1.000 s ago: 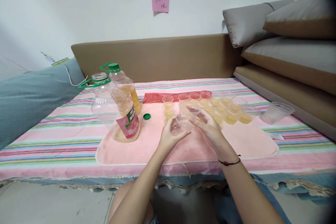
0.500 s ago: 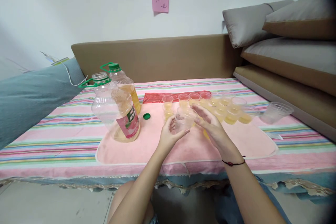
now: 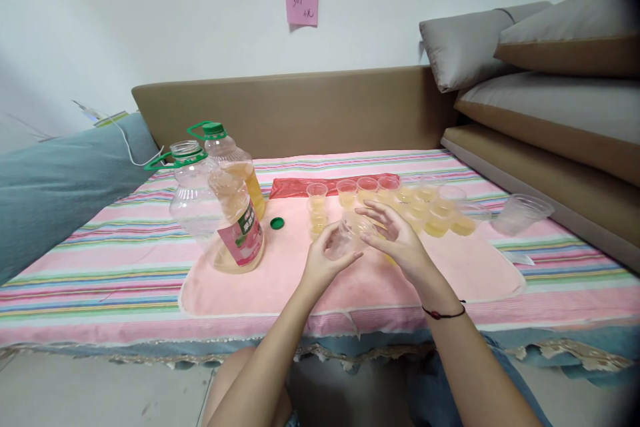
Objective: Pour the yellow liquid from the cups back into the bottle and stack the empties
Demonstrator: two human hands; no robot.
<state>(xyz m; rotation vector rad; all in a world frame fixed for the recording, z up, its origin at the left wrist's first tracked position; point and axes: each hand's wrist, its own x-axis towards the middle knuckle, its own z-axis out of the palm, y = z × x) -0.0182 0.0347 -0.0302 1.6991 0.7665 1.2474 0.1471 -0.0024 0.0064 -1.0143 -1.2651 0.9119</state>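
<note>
Tilted above the pink mat [image 3: 295, 287], a clear plastic cup [image 3: 350, 232] is held between my two hands. My left hand [image 3: 327, 255] is wrapped round its lower left side. At the rim on the right, the thumb and fingers of my right hand [image 3: 393, 230] grip the cup. Just beyond my hands stand several clear cups of pale yellow drink [image 3: 420, 207], partly hidden by my right hand. To the left are an uncapped juice bottle [image 3: 240, 237] with a pink label and, behind it, a juice bottle with a green cap [image 3: 214, 128].
A green cap [image 3: 277, 223] lies on the mat beside the bottles. At the right, a stack of clear cups [image 3: 523, 213] lies on its side on the striped cloth [image 3: 115, 260]. A red plastic wrapper [image 3: 290, 187] lies behind the filled cups. Grey-brown cushions [image 3: 560, 100] are piled at the right.
The cup has tilted between my hands, its rim turning more toward me. My right fingers have shifted slightly along the rim. The whole view has moved a little; bottles and filled cups stay put.
</note>
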